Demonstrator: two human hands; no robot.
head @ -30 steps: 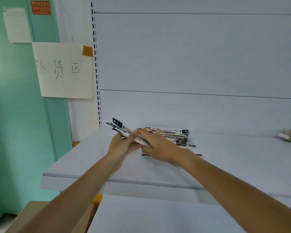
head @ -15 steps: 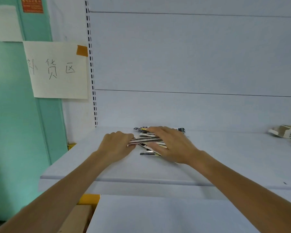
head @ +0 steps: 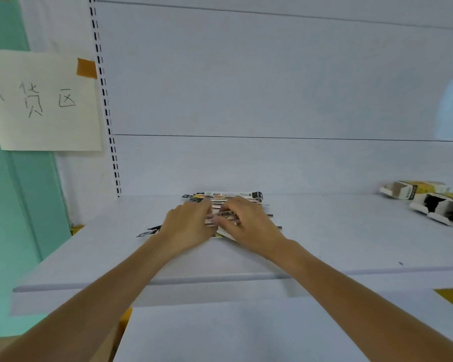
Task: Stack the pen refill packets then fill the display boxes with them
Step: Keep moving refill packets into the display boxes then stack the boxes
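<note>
A loose pile of long, thin pen refill packets lies on the white shelf, near its back wall. Both hands are on top of the pile. My left hand has its fingers curled over the packets at the left side, and packet ends stick out from under its wrist. My right hand has its fingers curled round packets in the middle, fingertips meeting those of the left hand. Two empty display boxes lie on their sides at the far right of the shelf.
A slotted upright runs up the back panel at the left. A paper sign is taped to the wall beside a green wall. A lower white shelf lies under my forearms, with a cardboard box at the bottom left.
My left hand has moved right onto the pile and my right hand's fingers have curled in, so both hands now meet over the packets. The view has shifted right, showing more of the boxes.
</note>
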